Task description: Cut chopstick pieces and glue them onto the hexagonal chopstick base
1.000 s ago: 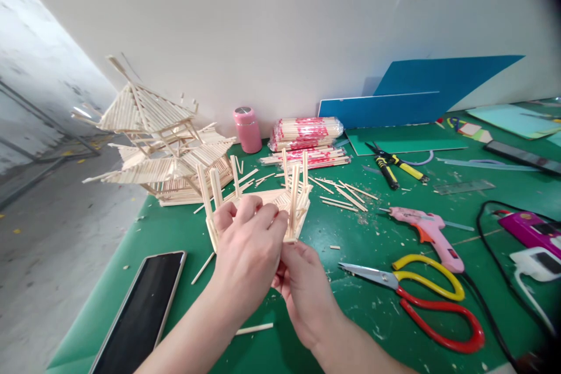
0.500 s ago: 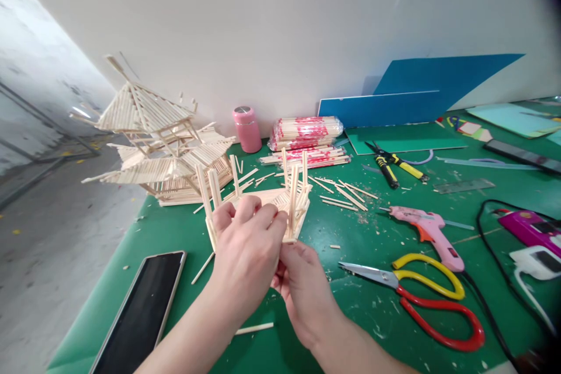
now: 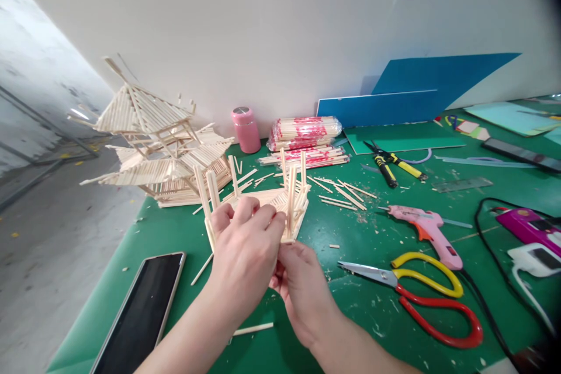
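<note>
A small model made of wooden sticks [image 3: 267, 196], with a flat floor and several upright posts, stands on the table in front of me. My left hand [image 3: 245, 245] is curled over its near side, fingers bent down and closed at the edge. Just below and to the right, my right hand [image 3: 302, 286] pinches the model's near right corner, under a pair of posts [image 3: 291, 198]. The two hands meet there, and the fingertips and the exact spot they grip are largely hidden. One loose stick [image 3: 254, 329] lies below my hands.
A larger stick pavilion [image 3: 144, 146] stands at the left, beside a pink flask [image 3: 246, 130]. Wrapped stick bundles [image 3: 304, 133] lie behind. At the right are scissors [image 3: 397, 280], a pink glue gun [image 3: 425, 225] with its cord, and pliers [image 3: 388, 163]. A phone [image 3: 140, 310] lies front left.
Both hands keep the same closed pose at the model's near corner. The whole view has shifted very slightly; nothing else visibly moved.
</note>
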Demonstrator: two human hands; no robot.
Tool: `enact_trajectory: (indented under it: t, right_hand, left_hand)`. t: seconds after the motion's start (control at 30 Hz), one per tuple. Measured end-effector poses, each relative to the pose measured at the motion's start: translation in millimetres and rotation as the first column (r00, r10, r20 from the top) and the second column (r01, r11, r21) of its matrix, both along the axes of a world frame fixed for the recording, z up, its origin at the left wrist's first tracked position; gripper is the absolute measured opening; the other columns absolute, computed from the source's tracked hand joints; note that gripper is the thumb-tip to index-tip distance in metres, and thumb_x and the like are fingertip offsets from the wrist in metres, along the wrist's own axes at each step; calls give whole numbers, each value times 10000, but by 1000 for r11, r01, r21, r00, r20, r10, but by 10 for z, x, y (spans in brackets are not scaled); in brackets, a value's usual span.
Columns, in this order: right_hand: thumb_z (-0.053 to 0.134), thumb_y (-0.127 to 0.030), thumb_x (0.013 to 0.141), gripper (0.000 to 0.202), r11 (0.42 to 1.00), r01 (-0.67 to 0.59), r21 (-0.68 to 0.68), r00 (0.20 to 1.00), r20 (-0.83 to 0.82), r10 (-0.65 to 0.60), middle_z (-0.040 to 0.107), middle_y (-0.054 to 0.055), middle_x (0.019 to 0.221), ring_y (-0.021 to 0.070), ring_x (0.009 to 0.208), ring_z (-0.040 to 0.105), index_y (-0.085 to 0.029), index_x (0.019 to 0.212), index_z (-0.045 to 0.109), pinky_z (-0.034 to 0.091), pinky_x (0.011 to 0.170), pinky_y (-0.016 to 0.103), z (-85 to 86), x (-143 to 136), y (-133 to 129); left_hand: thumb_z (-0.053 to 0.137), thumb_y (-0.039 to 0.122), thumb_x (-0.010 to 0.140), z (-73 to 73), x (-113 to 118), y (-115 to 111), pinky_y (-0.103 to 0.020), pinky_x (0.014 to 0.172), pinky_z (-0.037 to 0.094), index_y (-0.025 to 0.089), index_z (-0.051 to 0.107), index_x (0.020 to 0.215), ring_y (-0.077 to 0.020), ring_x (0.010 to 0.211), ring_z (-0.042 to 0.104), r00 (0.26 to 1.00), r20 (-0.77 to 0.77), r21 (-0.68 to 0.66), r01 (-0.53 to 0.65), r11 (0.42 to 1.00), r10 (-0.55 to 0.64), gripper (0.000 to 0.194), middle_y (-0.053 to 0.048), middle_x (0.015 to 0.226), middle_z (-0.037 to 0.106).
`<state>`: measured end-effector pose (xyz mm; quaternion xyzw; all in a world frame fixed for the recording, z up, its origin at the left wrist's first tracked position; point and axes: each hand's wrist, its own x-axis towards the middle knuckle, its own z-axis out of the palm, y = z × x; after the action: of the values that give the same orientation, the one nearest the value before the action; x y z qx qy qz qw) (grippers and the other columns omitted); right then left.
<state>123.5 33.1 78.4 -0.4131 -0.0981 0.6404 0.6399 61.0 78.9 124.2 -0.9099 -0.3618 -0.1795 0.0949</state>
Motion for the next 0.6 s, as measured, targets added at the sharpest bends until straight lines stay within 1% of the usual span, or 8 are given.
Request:
enact_trajectory:
  t: [0.1, 0.2, 0.33, 0.43, 0.53, 0.6]
  right_hand:
    - [518, -232, 623, 233, 1000, -4, 14, 1000, 11, 4, 343, -77, 399, 50, 404, 266, -182, 433, 391, 156, 438, 228, -2, -5, 5]
    - [528, -237, 633, 250, 1000, 2, 13, 1000, 20, -2, 359, -71, 394, 47, 394, 278, -176, 423, 406, 160, 427, 222, -10, -6, 16]
    - [550, -256, 646, 270, 1000, 8, 9, 1000, 4, -8, 359, -74, 390, 42, 378, 290, -174, 427, 416, 176, 406, 209, 6, 9, 34]
    - [591, -275, 654, 271, 1000, 3, 2, 1000, -22, -3, 370, -76, 400, 40, 380, 312, -169, 458, 437, 199, 396, 191, 45, 31, 45]
    - [611, -247, 660, 180, 1000, -8, -27, 999, -39, 7, 464, -48, 463, 44, 406, 384, -150, 541, 517, 226, 386, 171, 90, 56, 59]
    - [595, -235, 684, 113, 999, -15, -52, 999, -43, 12, 555, -11, 564, 40, 420, 417, -133, 640, 575, 238, 378, 160, 114, 67, 69]
  left_hand:
    - [497, 143, 773, -3, -22, 0, -424, 651, 354, 187, 595, 680, -265, 769, 486, 1000, -7, -29, -3, 1000, 3, 143, -68, 706, 638]
    - [470, 150, 800, -40, -55, 17, -417, 681, 385, 170, 620, 782, -267, 818, 492, 1000, 22, -39, 17, 999, -16, 152, -80, 791, 654]
    - [441, 165, 821, -93, -92, 48, -393, 722, 427, 143, 629, 906, -268, 885, 500, 996, 80, 14, 50, 999, -51, 208, -92, 847, 664]
    - [443, 175, 820, -78, -111, 41, -413, 779, 429, 147, 625, 945, -282, 954, 496, 996, 84, 65, 34, 997, -40, 222, -103, 925, 656]
    - [485, 185, 804, -22, -142, -2, -433, 788, 426, 166, 619, 948, -293, 964, 493, 993, 116, 129, -22, 991, 7, 198, -112, 994, 636]
    - [514, 184, 796, 11, -183, -41, -432, 767, 427, 179, 619, 936, -295, 952, 496, 985, 165, 175, -77, 982, 48, 176, -115, 993, 633]
